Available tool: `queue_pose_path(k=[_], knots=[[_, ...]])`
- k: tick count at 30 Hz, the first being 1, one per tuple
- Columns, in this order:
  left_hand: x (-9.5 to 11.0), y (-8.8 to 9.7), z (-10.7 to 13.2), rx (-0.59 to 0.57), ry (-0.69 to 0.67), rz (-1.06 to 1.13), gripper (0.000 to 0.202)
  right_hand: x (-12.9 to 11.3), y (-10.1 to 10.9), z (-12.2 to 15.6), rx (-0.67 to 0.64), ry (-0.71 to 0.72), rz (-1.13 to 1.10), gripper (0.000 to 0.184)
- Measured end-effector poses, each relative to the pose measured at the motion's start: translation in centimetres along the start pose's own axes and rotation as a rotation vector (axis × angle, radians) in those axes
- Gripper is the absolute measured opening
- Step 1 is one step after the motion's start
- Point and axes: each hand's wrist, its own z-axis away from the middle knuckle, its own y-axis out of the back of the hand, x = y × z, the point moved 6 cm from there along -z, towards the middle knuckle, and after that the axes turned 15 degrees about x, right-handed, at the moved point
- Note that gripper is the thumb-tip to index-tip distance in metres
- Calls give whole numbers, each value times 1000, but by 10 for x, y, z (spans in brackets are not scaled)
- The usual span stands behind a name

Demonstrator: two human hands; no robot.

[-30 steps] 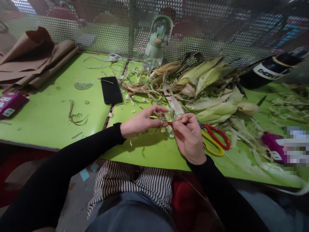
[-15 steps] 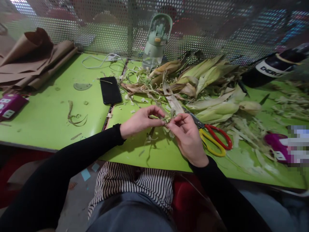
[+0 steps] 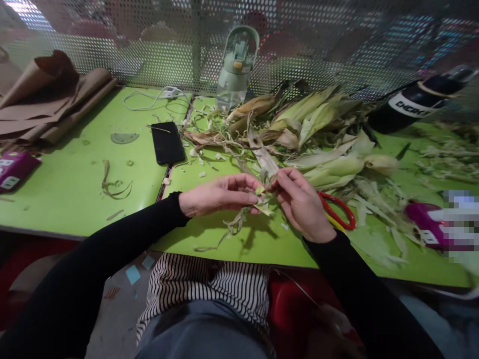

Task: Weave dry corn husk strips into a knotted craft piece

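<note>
My left hand [image 3: 228, 194] is closed in a pinch on a small tangle of corn husk strips [image 3: 265, 205]. Pale green pieces stick out past its fingertips, and a dry curled strand [image 3: 235, 225] dangles below. Just to the right, my right hand [image 3: 301, 204] pinches thumb to forefinger on a thin strip of husk, mostly hidden by the fingers. A long dry husk [image 3: 262, 153] lies behind both hands. Scissors with red and yellow handles [image 3: 339, 209] lie partly covered by my right hand and wrist.
Corn husks [image 3: 318, 119] are heaped at the back, before a perforated metal screen [image 3: 160, 50]. A green-lidded bottle [image 3: 235, 75] and a black bottle [image 3: 411, 107] stand there. A phone [image 3: 168, 143], a white cable [image 3: 144, 102] and brown paper [image 3: 52, 99] lie leftward. Purple boxes [image 3: 424, 224] flank the table.
My right hand has moved a little right and up, apart from my left hand, and now covers more of the scissors. More of the husk tangle shows at my left fingertips.
</note>
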Motion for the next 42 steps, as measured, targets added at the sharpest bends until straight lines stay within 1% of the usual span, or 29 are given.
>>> queue_pose_path(k=[2, 4, 6, 9, 10, 12, 13, 15, 17, 18, 20, 22, 25, 28, 30, 32, 34, 36, 37, 39, 41, 42], knots=[[1, -1, 2, -11, -3, 21, 29, 4, 0, -2, -8, -13, 58, 25], [3, -4, 3, -24, -27, 28, 37, 6, 1, -5, -16, 33, 179, 26], [3, -7, 4, -42, -34, 15, 35, 2, 1, -6, -12, 174, 397, 26], [1, -7, 3, -36, -20, -33, 22, -8, -2, -2, -23, 447, 721, 26], [1, -4, 2, -5, -38, -55, 21, -12, -3, 1, -30, 528, 778, 23], [6, 5, -3, 101, -125, -93, 22, -21, -4, 10, -14, 692, 807, 14], [9, 11, -5, 164, -184, -105, 23, -27, -3, 16, 19, 785, 791, 16], [15, 20, -7, 274, -294, -117, 22, -39, -2, 31, 73, 966, 728, 28], [18, 24, -8, 332, -354, -139, 20, -43, -6, 43, 39, 1084, 690, 34], [19, 25, -9, 349, -367, -157, 19, -44, -10, 46, 8, 1104, 693, 33], [19, 25, -10, 367, -380, -201, 18, -42, -15, 47, -23, 1077, 725, 24], [20, 24, -9, 382, -404, -246, 16, -42, -19, 45, -16, 1006, 739, 10], [22, 22, -8, 371, -442, -292, 16, -47, -21, 40, 6, 899, 665, 8], [21, 16, -6, 301, -502, -357, 15, -50, -15, 30, 98, 717, 527, 10], [22, 9, -1, 256, -608, -497, 13, -45, -13, 22, 124, 581, 436, 12], [27, 1, 7, 231, -773, -725, 11, -39, -16, 16, 81, 477, 359, 15], [34, -7, 17, 184, -940, -978, 14, -35, -18, 13, 38, 430, 279, 16], [38, -10, 24, 136, -1039, -1183, 19, -33, -16, 13, 32, 429, 209, 16], [40, -8, 26, 132, -1052, -1264, 19, -32, -14, 14, 28, 434, 197, 15], [37, 0, 25, 156, -1018, -1392, 22, -27, -13, 18, -18, 428, 242, 14], [25, 7, 22, 117, -959, -1484, 24, -17, -15, 23, -116, 395, 334, 13], [16, 9, 21, 69, -938, -1509, 26, -12, -16, 26, -169, 379, 379, 13]])
